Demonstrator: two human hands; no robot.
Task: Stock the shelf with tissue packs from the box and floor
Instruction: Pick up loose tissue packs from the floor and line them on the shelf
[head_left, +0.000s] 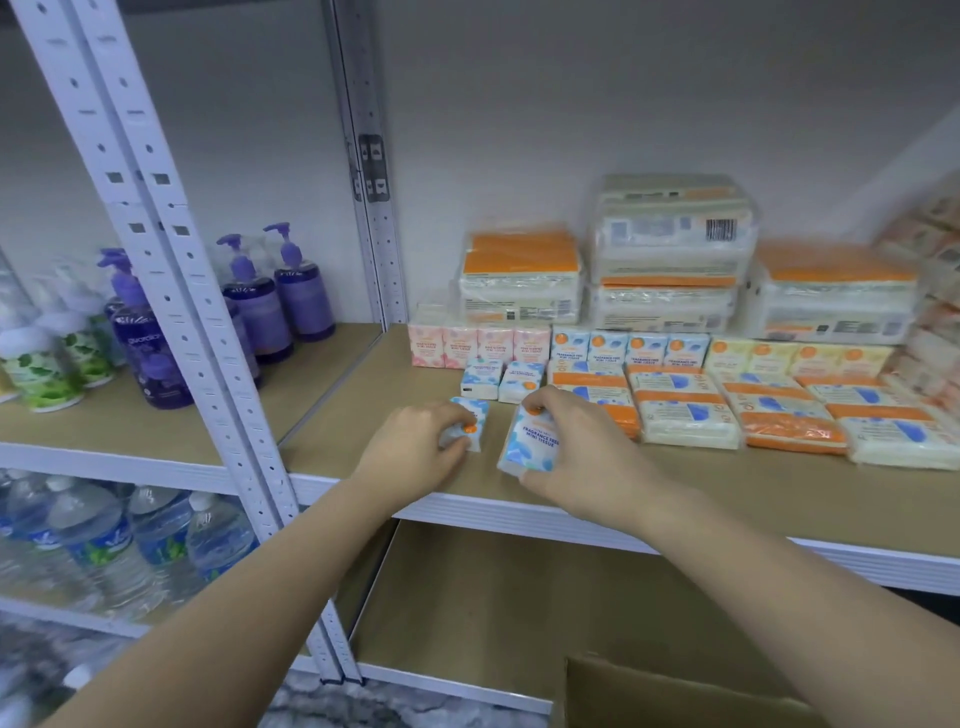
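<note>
My left hand (415, 447) grips a small blue-and-white mini tissue pack (470, 423) resting on the brown shelf board (727, 493). Beside it, my right hand (576, 452) holds a second blue-and-white mini tissue pack (530, 441), tilted, just above the board near its front edge. Two more blue mini packs (501, 379) stand right behind the hands. Further back runs a row of pink (478, 345), blue (628, 351) and yellow (795, 358) mini packs. The corner of a cardboard box (670, 691) shows at the bottom.
Larger orange-and-white tissue bundles (670, 270) are stacked against the back wall, flat orange packs (769, 410) lie to the right. White perforated uprights (171, 291) divide off a left bay with purple soap pump bottles (291, 291) and water bottles (130, 540) below.
</note>
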